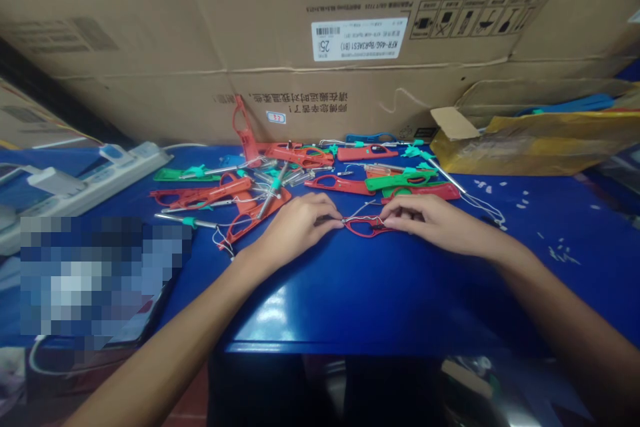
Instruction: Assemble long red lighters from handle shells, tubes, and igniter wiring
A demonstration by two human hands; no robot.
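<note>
A red plastic casing (367, 234) with a looped handle, like a kitchen lighter half-shell, lies between my hands. Thin white wire runs along it, and a slim grey rod-like piece (361, 211) sticks up at an angle behind it. My left hand (300, 223) pinches the casing's left end between thumb and fingertips. On the other side, my right hand (417, 217) is closed on the casing's right part, near a small dark piece; its fingers hide that end. Just beyond my right fingers lie a green casing (400, 181) and a red casing (345, 185).
Behind is a pile of red casings (300, 157) and metal tubes with green fittings (193, 221). A large cardboard box (280, 27) walls off the back. A power strip (100, 180) and a blurred device (165, 260) sit left; an open carton (525, 140) and white scraps (563, 255) lie right.
</note>
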